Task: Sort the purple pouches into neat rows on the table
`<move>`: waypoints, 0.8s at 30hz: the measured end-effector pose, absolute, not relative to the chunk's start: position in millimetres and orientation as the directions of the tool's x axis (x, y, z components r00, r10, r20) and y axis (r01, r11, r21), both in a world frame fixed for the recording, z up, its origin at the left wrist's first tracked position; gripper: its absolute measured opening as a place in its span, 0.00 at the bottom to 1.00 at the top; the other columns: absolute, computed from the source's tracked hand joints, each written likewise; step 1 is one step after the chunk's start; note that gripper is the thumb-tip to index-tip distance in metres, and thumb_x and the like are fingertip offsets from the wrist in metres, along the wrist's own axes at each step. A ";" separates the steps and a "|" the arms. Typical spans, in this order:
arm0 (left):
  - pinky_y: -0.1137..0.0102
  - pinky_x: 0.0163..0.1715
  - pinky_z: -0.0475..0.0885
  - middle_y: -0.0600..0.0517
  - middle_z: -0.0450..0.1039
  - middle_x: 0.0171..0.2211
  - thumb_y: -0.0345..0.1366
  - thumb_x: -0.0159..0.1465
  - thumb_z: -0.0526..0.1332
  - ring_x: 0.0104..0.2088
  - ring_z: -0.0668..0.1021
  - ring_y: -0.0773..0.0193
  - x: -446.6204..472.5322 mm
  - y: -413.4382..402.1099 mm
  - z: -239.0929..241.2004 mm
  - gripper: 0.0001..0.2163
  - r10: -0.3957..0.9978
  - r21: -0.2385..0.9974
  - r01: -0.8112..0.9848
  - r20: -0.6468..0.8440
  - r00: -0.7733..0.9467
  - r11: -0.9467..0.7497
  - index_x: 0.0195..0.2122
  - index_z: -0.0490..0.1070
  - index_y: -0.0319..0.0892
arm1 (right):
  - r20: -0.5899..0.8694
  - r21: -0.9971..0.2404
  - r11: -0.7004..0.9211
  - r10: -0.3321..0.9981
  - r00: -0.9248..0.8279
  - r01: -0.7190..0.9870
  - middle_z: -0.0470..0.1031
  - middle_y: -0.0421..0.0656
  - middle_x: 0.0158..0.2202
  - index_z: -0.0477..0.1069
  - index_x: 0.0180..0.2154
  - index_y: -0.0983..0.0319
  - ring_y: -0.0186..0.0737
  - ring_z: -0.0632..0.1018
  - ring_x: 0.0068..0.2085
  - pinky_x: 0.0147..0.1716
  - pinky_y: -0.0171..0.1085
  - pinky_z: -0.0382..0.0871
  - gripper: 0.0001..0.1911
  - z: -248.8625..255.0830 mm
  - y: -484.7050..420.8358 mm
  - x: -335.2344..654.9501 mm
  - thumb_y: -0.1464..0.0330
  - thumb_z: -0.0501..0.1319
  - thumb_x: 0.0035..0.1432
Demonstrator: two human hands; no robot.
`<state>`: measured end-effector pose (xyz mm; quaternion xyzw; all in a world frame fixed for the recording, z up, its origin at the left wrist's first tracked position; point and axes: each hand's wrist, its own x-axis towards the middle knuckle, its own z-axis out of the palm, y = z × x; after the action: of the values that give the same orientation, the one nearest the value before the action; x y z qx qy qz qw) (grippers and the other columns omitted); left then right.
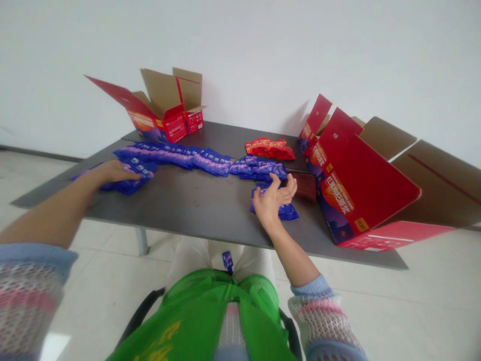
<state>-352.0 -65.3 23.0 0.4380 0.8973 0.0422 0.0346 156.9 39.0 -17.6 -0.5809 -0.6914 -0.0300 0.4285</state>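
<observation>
A long overlapping row of blue sachets (pixel 188 156) lies across the dark grey table (pixel 180 200). At its left end, my left hand (pixel 117 171) is closed over a bunch of blue sachets (pixel 130 186); some of its fingers are hidden. My right hand (pixel 273 196) is open at the row's right end, fingers apart and curved, above a small pile of blue sachets (pixel 288 211). Whether its fingertips touch the sachets I cannot tell. Behind the row's right part lies a heap of red-orange sachets (pixel 269 148).
An open red carton (pixel 176 125) stands at the back left. Open red cartons (pixel 345 185) stand at the right, beside a dark brown flat object (pixel 303 186). A white wall is behind the table. One blue sachet (pixel 227 260) is below the front edge, between my legs.
</observation>
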 end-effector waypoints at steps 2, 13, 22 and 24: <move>0.65 0.46 0.73 0.32 0.80 0.48 0.65 0.54 0.69 0.47 0.78 0.52 -341.4 -71.6 22.2 0.49 0.740 0.006 0.743 -0.097 -0.666 0.670 0.58 0.72 0.17 | 0.640 -0.446 0.334 0.768 0.035 0.830 0.39 0.60 0.71 0.62 0.63 0.60 0.69 0.44 0.73 0.63 0.72 0.55 0.31 -19.3 39.0 157.2 0.67 0.58 0.57; 0.39 0.68 0.47 0.40 0.39 0.79 0.59 0.74 0.47 0.75 0.53 0.42 -279.9 -93.4 -22.4 0.34 0.882 0.017 0.890 0.126 -0.453 0.455 0.74 0.60 0.46 | 0.555 -0.425 0.300 0.831 -0.016 0.854 0.40 0.60 0.72 0.62 0.64 0.61 0.69 0.42 0.74 0.64 0.70 0.54 0.32 -10.3 32.7 156.1 0.64 0.57 0.59; 0.29 0.65 0.43 0.39 0.42 0.78 0.61 0.72 0.50 0.73 0.54 0.34 -266.2 -92.5 -19.6 0.36 0.857 0.103 0.865 0.116 -0.501 0.491 0.75 0.58 0.47 | 0.547 -0.459 0.308 0.837 -0.007 0.833 0.40 0.60 0.72 0.61 0.64 0.61 0.69 0.43 0.74 0.65 0.70 0.53 0.33 -2.7 31.4 158.7 0.63 0.58 0.58; 0.30 0.65 0.45 0.38 0.45 0.78 0.58 0.73 0.49 0.73 0.56 0.35 -263.7 -94.8 -25.4 0.34 0.847 0.089 0.865 0.177 -0.501 0.494 0.74 0.60 0.45 | 0.549 -0.490 0.276 0.834 0.047 0.827 0.38 0.61 0.72 0.61 0.64 0.62 0.69 0.44 0.73 0.65 0.68 0.54 0.33 6.6 33.2 165.8 0.62 0.58 0.59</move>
<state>-263.7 -94.8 -25.4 0.4963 0.8624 0.0830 -0.0546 165.8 33.2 6.6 -0.6018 -0.6901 0.0045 0.4019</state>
